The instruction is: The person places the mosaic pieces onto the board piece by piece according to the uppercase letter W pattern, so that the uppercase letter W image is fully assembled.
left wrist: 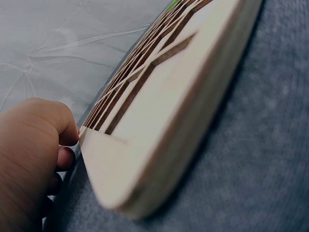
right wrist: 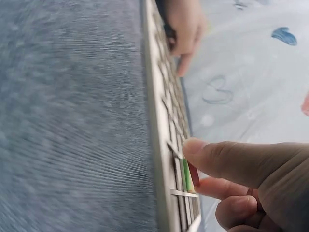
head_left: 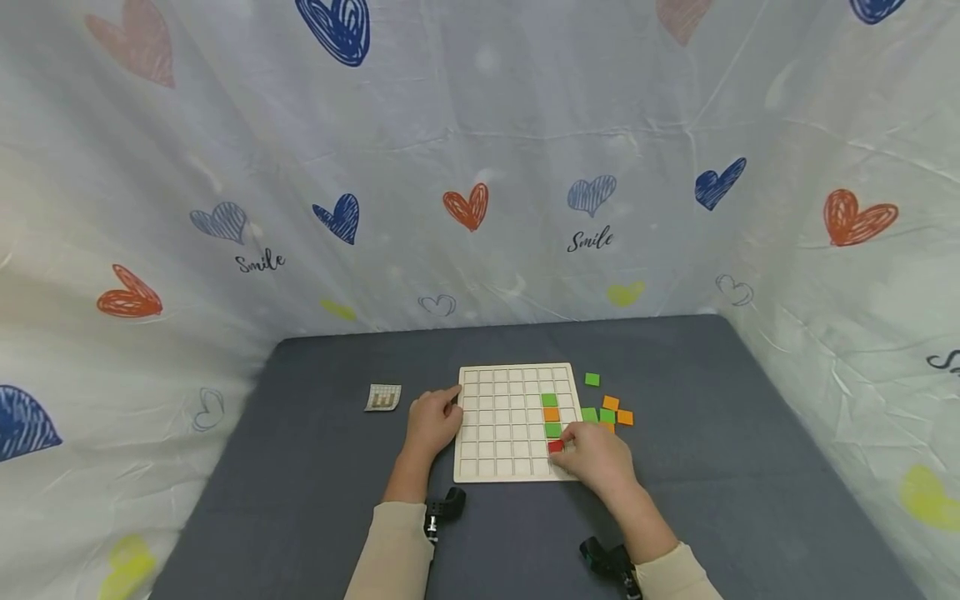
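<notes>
In from the left edge of the bench point(head_left: 322, 467), a small printed paper point(head_left: 383, 397) lies with its pattern too small to read. Just beside it, the left hand point(head_left: 433, 423) grasps nothing: its index finger reaches straight to the left side of the wooden grid board point(head_left: 502, 418) and touches it. The left wrist view crops this hand and leaves its other fingers partly dark behind the board's edge.

The board lies flat around the middle of the bench, well apart from the far edge. By my reading the filling is at an early stage: a short line holds a green tile point(head_left: 549, 399), an orange tile point(head_left: 551, 414) and a second green tile point(head_left: 552, 430), while most other cells are bare. The right hand point(head_left: 602, 458) pinches a red tile point(head_left: 556, 447) between thumb and finger at the next cell toward the bench's near edge; whether it is seated I cannot tell, and the hand covers cells there.

Toward the bench's right edge, unplaced, lie loose green tiles point(head_left: 592, 380) and loose orange tiles point(head_left: 625, 417), one partly behind the right hand; more could be hidden. The bench's near edge is out of view.
</notes>
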`<state>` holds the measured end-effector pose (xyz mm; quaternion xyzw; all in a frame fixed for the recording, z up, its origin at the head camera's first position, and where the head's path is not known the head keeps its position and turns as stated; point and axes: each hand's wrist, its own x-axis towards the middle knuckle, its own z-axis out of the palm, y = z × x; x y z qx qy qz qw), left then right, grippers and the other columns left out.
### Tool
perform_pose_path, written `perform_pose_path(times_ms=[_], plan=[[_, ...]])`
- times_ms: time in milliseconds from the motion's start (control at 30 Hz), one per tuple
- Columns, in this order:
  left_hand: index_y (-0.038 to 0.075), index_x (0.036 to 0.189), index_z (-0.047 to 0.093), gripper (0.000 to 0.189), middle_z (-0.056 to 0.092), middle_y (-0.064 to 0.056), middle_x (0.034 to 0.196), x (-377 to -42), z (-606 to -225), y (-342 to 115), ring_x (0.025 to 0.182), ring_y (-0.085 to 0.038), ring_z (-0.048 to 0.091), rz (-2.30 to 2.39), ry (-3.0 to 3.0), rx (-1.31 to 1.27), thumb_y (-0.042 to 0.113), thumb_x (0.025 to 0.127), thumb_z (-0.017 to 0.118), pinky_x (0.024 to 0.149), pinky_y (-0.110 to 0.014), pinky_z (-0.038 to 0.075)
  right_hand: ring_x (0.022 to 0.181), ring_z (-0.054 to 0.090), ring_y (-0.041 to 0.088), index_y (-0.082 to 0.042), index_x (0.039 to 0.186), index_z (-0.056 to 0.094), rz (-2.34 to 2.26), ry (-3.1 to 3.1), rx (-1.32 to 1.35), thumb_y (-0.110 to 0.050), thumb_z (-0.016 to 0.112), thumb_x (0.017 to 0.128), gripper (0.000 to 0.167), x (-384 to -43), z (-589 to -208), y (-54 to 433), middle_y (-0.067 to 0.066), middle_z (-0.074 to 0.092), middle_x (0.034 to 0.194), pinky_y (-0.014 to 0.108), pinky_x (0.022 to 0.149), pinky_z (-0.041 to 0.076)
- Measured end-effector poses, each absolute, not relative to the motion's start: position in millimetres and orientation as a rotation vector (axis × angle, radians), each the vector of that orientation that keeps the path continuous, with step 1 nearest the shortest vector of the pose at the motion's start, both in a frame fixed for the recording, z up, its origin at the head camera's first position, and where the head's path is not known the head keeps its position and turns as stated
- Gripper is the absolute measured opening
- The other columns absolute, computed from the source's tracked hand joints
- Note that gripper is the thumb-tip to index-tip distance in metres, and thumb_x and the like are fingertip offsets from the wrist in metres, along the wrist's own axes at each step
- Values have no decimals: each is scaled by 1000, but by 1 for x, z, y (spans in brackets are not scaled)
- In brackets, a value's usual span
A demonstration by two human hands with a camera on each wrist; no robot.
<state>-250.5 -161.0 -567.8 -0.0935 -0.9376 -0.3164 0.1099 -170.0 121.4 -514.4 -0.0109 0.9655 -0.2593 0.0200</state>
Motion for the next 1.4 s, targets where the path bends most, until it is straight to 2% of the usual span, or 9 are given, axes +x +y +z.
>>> perform_pose_path(times_ms=[100, 533, 700, 833, 1000, 1233, 1400], plan=[[10, 136, 69, 45, 37, 3, 57, -250, -567, -161, 57, -17, 28, -937, -2756, -280, 12, 95, 53, 72, -38, 30, 62, 53, 14, -14, 88, 77, -785, 2994, -21, -30, 86, 77, 21, -171, -518, 121, -5, 63, 74, 35, 54, 42], [9, 135, 70, 45, 36, 4, 57, -251, -565, -160, 58, -16, 27, -933, -2738, -290, 11, 93, 53, 72, -38, 30, 69, 58, 17, -12, 103, 79, -769, 2988, 37, -33, 88, 77, 34, -173, -519, 125, 2, 73, 93, 36, 57, 43], [10, 135, 70, 45, 36, 4, 59, -251, -566, -160, 58, -15, 27, -933, -2739, -284, 11, 93, 53, 72, -38, 29, 68, 57, 16, -16, 94, 80, -786, 2992, 27, -30, 86, 80, 21, -173, -519, 126, -1, 72, 89, 35, 56, 43], [11, 136, 69, 46, 37, 4, 59, -252, -567, -160, 58, -15, 27, -933, -2742, -282, 12, 94, 53, 72, -37, 30, 66, 56, 16, -17, 92, 79, -795, 2998, 30, -28, 86, 80, 17, -174, -521, 125, -1, 71, 85, 35, 55, 42], [11, 137, 69, 46, 38, 3, 60, -252, -568, -161, 59, -16, 28, -938, -2751, -280, 13, 94, 52, 72, -37, 30, 66, 55, 15, -16, 94, 79, -810, 2996, 16, -29, 86, 81, 19, -173, -521, 126, -2, 71, 85, 34, 55, 42], [11, 137, 69, 46, 39, 4, 61, -251, -569, -161, 59, -16, 29, -933, -2760, -280, 13, 94, 52, 72, -37, 30, 58, 47, 17, -14, 99, 79, -960, 2979, 2, -26, 82, 84, 19, -175, -514, 142, -2, 55, 67, 32, 51, 35], [11, 136, 69, 45, 38, 4, 60, -251, -568, -161, 59, -16, 29, -932, -2752, -281, 11, 94, 53, 72, -37, 30, 57, 47, 17, -12, 108, 78, -974, 2989, 14, -27, 81, 86, 27, -178, -511, 161, 0, 55, 70, 32, 51, 36]])
